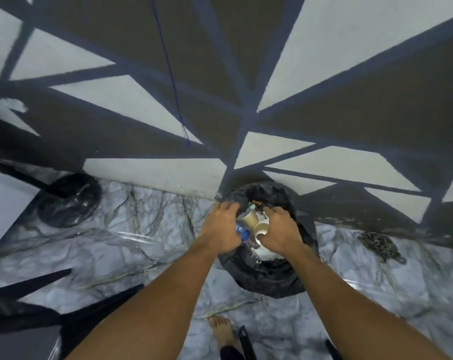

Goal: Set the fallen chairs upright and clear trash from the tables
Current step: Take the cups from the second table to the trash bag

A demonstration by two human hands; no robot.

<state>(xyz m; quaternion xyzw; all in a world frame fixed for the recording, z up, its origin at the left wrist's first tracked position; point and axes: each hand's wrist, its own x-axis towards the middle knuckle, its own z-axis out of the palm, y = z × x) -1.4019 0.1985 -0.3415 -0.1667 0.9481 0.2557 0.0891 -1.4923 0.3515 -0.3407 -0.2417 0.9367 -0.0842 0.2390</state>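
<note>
A bin lined with a black bag (267, 276) stands on the marble floor against the painted wall. Both my hands are over its mouth. My left hand (220, 227) grips a clear plastic bottle with a blue label (242, 232), its fingers curled round it. My right hand (280, 229) holds tan paper cups (256, 223) with white trash under them, right above the bag's opening. More white trash (265, 253) lies inside the bag.
A black round table base (69, 201) with its pole stands at the left by a white tabletop edge (1, 203). Black chair legs (64, 307) stick out at lower left. A dark chain pile (380, 246) lies right of the bin. My bare foot (221, 331) is below.
</note>
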